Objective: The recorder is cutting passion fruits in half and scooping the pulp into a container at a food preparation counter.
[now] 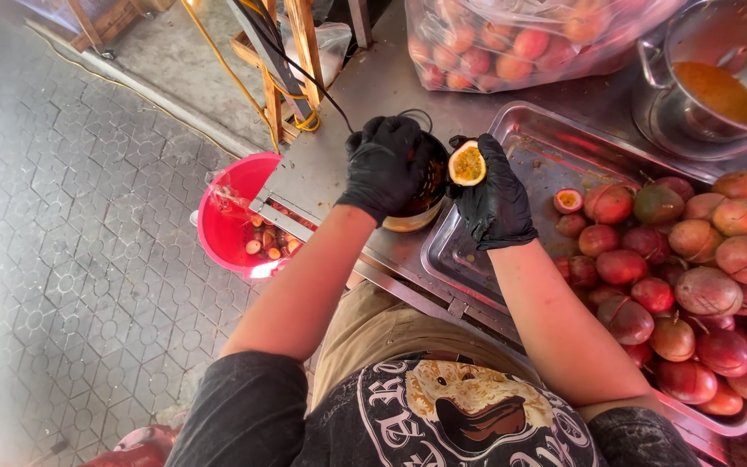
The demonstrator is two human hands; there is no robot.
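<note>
Fruit (685, 294), red and green-tinged, lay heaped in the steel tray (469, 259) nearest the person, one cut half (568, 201) among it. Above the tray's far corner the gloved right hand (496, 195) curled around a halved fruit (467, 163), its yellow pulp showing. Just beside it the gloved left hand (386, 164) closed over a dark cup (421, 203); beyond stood a pot (711, 82) of orange juice.
</note>
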